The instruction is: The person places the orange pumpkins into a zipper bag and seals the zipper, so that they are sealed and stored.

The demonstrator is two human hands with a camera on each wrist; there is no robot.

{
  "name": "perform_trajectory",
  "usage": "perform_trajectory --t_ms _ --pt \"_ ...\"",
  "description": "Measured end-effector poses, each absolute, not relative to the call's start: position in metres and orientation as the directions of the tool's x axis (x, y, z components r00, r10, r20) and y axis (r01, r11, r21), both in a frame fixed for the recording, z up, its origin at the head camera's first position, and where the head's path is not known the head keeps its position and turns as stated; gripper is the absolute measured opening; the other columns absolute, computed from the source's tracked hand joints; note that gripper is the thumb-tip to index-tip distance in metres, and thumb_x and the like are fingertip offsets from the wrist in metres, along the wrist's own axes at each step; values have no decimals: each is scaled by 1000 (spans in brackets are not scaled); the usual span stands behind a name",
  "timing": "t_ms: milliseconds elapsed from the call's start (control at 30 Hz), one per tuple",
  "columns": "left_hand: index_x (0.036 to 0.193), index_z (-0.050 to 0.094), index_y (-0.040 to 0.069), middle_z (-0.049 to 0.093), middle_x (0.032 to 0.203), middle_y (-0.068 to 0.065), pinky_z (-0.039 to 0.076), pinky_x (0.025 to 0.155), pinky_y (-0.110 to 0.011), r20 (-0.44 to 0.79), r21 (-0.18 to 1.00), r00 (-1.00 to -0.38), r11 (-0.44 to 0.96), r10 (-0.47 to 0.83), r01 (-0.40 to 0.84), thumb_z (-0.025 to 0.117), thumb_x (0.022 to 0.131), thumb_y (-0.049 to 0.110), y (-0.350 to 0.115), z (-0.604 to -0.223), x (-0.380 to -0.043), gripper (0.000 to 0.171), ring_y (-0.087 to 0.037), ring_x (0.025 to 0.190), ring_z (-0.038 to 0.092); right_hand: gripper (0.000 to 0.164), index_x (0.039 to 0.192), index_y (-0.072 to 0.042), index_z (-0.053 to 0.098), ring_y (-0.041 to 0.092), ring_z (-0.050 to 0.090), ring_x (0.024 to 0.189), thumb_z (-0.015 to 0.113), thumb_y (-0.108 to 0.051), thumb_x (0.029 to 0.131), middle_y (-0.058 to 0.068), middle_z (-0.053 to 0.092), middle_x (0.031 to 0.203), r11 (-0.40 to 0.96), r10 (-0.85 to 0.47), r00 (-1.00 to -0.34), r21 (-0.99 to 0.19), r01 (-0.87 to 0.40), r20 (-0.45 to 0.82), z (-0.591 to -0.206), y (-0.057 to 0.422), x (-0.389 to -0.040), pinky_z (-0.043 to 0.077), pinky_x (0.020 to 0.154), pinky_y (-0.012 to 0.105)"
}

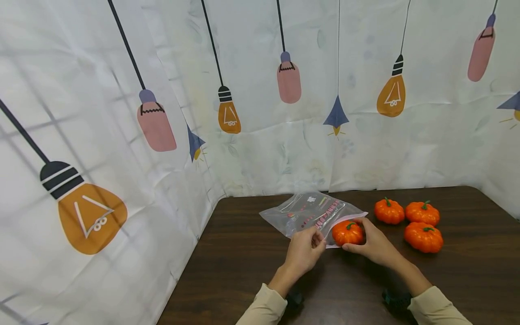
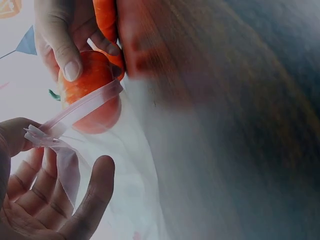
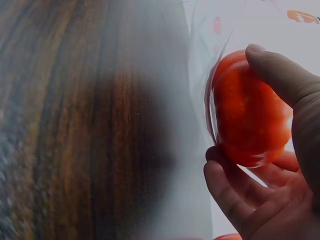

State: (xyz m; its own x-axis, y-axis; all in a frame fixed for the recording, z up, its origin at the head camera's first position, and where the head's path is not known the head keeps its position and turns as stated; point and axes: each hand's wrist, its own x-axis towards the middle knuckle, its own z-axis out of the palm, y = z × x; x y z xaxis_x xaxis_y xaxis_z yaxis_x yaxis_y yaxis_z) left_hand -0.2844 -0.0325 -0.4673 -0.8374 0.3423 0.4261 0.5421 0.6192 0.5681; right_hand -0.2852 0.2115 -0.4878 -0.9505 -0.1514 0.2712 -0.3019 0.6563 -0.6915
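Note:
A small orange pumpkin [image 1: 347, 233] with a green stem sits at the mouth of a clear zip bag [image 1: 298, 211] that lies on the table. My right hand [image 1: 377, 243] grips this pumpkin from its right side, thumb and fingers on opposite sides, as the right wrist view also shows. At the opening's left, my left hand [image 1: 302, 251] pinches the pale pink zip edge [image 2: 85, 106] of the bag; its other fingers are spread apart. In the left wrist view the edge crosses in front of the pumpkin [image 2: 86, 75], whose lower part shows through the plastic.
Three more orange pumpkins stand on the table's right: one at the back left [image 1: 388, 211], one at the back right [image 1: 423, 213], one nearer [image 1: 424, 237]. The dark wooden table [image 1: 227, 266] meets a white curtain [image 1: 260, 158] printed with lamps behind and at left.

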Motion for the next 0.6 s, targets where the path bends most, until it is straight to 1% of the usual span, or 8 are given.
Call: perform_trajectory --t_ms 167,267,433,600 --pt "85 65 17 63 72 9 42 59 -9 440 578 -830 599 343 554 75 91 16 -30 -469 -283 12 8 62 47 89 139 6 42 34 63 110 83 -48 82 26 59 131 664 -132 -957 -694 -278 258 -490 212 -287 52 97 59" --pt "86 64 16 63 72 8 42 59 -8 440 591 -829 584 346 557 73 92 16 -29 -468 -282 11 8 61 47 88 139 6 44 37 62 113 83 -48 82 26 58 133 672 -127 -953 -682 -288 277 -491 211 -286 50 98 61" --pt "87 63 16 62 71 8 43 58 -9 414 617 -838 567 356 546 71 93 16 -28 -469 -281 11 9 60 47 84 139 7 48 41 59 116 84 -44 82 28 56 134 676 -129 -941 -667 -314 313 -492 211 -286 48 99 63" --pt "87 63 16 62 71 8 43 58 -9 407 621 -839 563 362 545 71 93 16 -28 -469 -280 10 9 59 47 80 140 8 48 42 58 118 82 -40 85 29 55 134 676 -147 -940 -662 -323 308 -494 211 -286 45 101 65"
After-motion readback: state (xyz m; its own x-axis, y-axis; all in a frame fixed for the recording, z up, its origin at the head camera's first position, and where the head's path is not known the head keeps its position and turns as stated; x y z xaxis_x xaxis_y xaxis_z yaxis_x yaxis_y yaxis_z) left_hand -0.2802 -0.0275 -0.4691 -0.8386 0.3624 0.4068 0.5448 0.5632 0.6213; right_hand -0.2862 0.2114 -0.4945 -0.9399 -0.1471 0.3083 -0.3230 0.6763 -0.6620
